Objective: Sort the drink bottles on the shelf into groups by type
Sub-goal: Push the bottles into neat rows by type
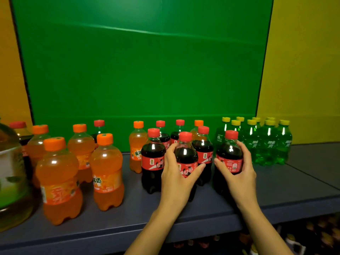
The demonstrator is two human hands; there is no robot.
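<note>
Green backdrop panel point(139, 70): fills the rear, behind every bottle.

Shelf point(276, 196): dark blue-grey deck that carries all the stock.

Large jug point(11, 172): yellowish liquid, far left, cut off by the frame edge.

Orange soda bottles point(58, 177): loose group at left. One stray point(136, 150) stands just beside the colas, and another orange cap point(198, 123) shows behind them.

Lemon-lime bottles point(266, 144): green with yellow caps, packed tight at right, apparently already sorted.

Cola bottles point(153, 159): red-capped cluster at centre. One red cap point(99, 123) sits behind the orange group and is likely still to be moved.

Centre cola bottle point(185, 155): upright, cap up, long axis vertical, at the front of the cluster. The left hand point(176, 177) is wrapped round its label.

Outlying cola bottle point(230, 153): upright, vertical, close against the green group. The right hand point(239, 173) is clasped round its waist. The mid-body hold probably keeps it from tipping while it is drawn in to join the colas.
</note>
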